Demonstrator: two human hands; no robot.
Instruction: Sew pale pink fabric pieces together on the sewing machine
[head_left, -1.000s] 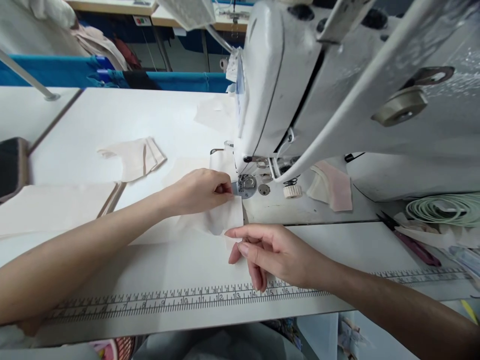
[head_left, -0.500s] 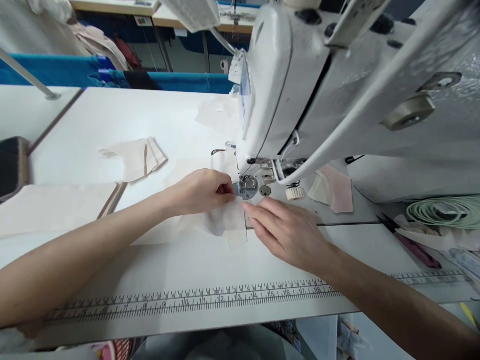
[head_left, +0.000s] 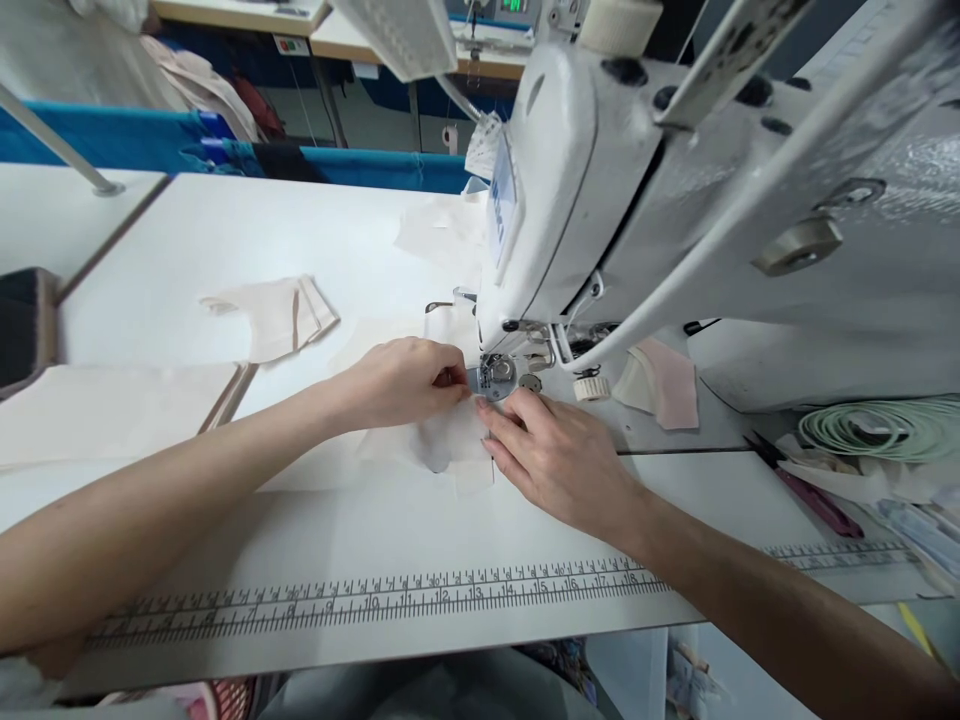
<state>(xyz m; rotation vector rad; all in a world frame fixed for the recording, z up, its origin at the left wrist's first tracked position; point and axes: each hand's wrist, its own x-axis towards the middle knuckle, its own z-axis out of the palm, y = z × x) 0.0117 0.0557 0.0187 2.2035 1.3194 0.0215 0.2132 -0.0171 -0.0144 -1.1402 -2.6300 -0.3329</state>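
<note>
**Both hands on a pale fabric piece at the presser foot**

The left hand [head_left: 401, 385] has its grip pinched together on the far edge of the pale fabric piece [head_left: 442, 445], thumb and fingertips meeting right at the metal presser foot [head_left: 493, 377] of the sewing machine [head_left: 600, 190]. The right hand [head_left: 559, 460] lies flat, fingers spread and pressing down on the near right edge of the same piece; it clamps nothing, only holds the cloth against the bench [head_left: 225, 240]. The fabric piece lies between and under the two hands, its far edge touching the presser foot, its near part bunched slightly between them.

Just right of the presser foot sit a small round knob [head_left: 592, 385] and a folded pinkish cloth scrap [head_left: 664, 385] on the machine bed. Farther left on the bench lies a stack of folded pale pieces [head_left: 274, 315], well apart from the hands, and a larger flat pale panel [head_left: 112, 410] near the left forearm. A printed ruler strip [head_left: 420, 592] runs along the near edge of the bench. At the far right lie a coil of pale green tape [head_left: 877, 428] and dark scissors [head_left: 806, 490].
</note>
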